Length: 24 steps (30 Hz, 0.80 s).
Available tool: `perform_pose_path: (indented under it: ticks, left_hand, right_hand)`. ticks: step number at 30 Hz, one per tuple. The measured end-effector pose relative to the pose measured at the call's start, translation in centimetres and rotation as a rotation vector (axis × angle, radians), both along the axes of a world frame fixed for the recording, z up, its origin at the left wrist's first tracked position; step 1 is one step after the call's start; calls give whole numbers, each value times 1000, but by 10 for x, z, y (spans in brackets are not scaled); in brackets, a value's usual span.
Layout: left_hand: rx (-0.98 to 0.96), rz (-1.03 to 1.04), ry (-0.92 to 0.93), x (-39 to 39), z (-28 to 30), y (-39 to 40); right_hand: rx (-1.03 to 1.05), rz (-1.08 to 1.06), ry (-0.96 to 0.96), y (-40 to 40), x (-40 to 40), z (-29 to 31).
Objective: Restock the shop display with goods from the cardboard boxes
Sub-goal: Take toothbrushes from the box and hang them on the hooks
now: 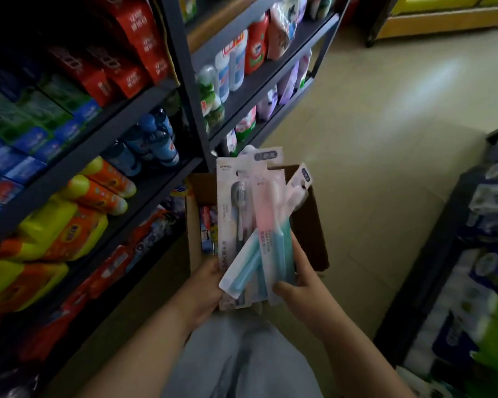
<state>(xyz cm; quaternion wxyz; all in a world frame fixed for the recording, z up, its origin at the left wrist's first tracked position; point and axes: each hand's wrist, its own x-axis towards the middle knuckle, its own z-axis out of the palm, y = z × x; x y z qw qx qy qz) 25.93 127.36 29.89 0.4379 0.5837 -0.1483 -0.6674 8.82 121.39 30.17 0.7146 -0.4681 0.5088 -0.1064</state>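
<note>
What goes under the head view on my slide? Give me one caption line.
Both hands, left hand and right hand, grip a fan of toothbrush packs above an open cardboard box beside stocked shelves.

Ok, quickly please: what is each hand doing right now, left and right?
Left hand: grips the toothbrush packs from the left side.
Right hand: grips the same packs at their lower right edge, thumb in front.

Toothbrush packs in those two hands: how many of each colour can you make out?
Fanned toothbrush packs, held over the open cardboard box by the left hand and right hand, counted by brush colour as far as the overlap lets me tell:
Grey toothbrush pack: 1
Pink toothbrush pack: 1
Teal toothbrush pack: 1
White toothbrush pack: 1
Total: 4 visible; more may be hidden behind.
</note>
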Motion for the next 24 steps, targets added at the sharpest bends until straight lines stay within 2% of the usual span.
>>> perform_pose_path:
  ticks: [4,9,14,20,24]
  left_hand:
    - [114,-79,-5,5,-33,-2]
    - [170,-58,-10,4,-72,-1]
    - [234,-65,93,2,-98,-7]
    - [319,-106,240,16,-122,-6]
    - [347,-156,298,24,-135,0]
  right_hand:
    - [28,-51,19,4,5,-35]
    - [96,-157,-5,8,23,-69]
    - [51,-276,65,7,30,-95]
    - [328,-313,65,1,25,-116]
    - [383,-278,153,6,27,-130]
